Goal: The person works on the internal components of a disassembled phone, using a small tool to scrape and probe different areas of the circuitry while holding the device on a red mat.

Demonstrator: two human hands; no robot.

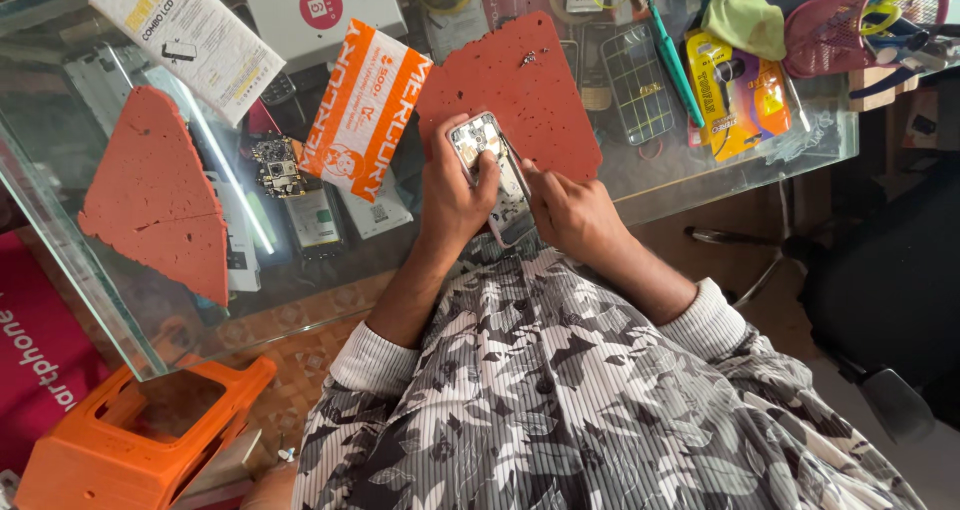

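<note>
A glass bench (120,300) is seen from above, cluttered edge to edge. An orange stool (120,440) is seen below its near edge at the lower left. On the glass, a large red foam mat (160,205) is laid at the left, split by a crack, and a second red foam mat (530,95) is laid near the middle, dotted with small holes. An orange and white packet (365,110) is tilted between the two mats, and a white padded packet (185,35) is set at the upper left, beside a white box (320,10) with a red round sticker. A pink mesh basket (850,25) holding scissors is placed at the upper right, with a yellow blister pack (735,90) and a green cloth (745,20) just beside it. A clear phone cover (635,80) and a teal toothbrush (665,50) are laid right of the middle mat. A small circuit board (278,167) is seen under the glass by the orange packet. An opened phone (490,165), its inner parts exposed, is held at the near edge of the middle mat. The left hand (455,195) is wrapped around the phone's left side in a firm grip. The right hand (570,210) is pressed against the phone's right edge, its fingertips pinched narrowly there; whether a tool is held cannot be told.
</note>
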